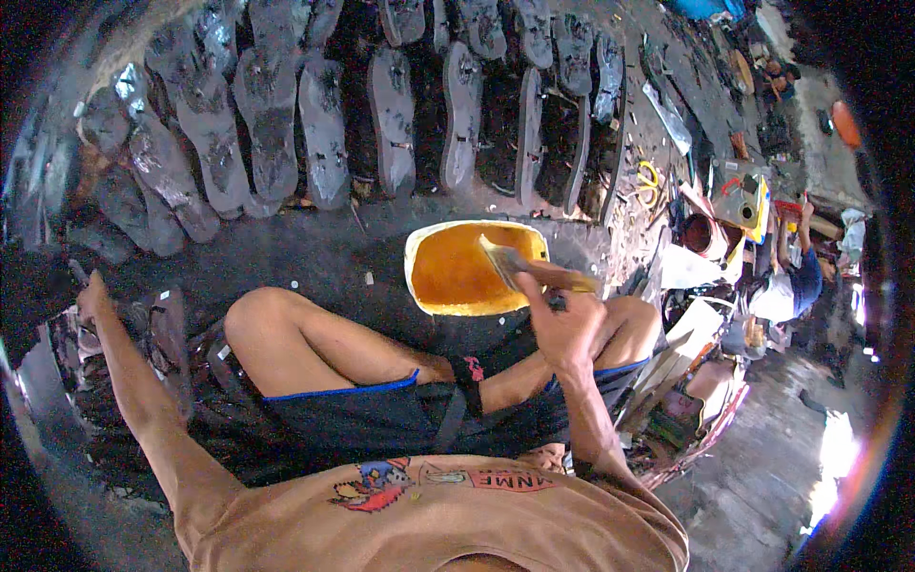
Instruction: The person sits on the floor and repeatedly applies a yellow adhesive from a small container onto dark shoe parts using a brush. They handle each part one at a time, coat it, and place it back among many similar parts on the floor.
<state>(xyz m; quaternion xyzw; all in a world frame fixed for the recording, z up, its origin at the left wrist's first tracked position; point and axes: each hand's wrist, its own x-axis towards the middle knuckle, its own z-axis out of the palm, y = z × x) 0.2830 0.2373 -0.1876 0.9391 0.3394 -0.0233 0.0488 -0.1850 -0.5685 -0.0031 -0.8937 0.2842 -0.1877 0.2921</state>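
Observation:
My right hand (564,322) grips a flat brush (518,261) by its handle. The brush is tilted, its pale bristles over the right half of a white-rimmed tub (410,272). Inside the tub lies an amber coating, glue-like in look. Whether the bristles touch it I cannot tell. My left arm stretches out to the far left. There my left hand (91,297) is closed at a small dark piece whose kind is too dim to make out. Rows of dark shoe soles (392,122) are laid out beyond the tub, several with shiny wet-looking patches.
My bent legs (286,338) are on the near side of the tub. To the right are yellow-handled scissors (647,184), scraps and a cluttered heap of boxes. Another person (805,278) in blue is at the far right. More dark pieces (170,334) lie by my left knee.

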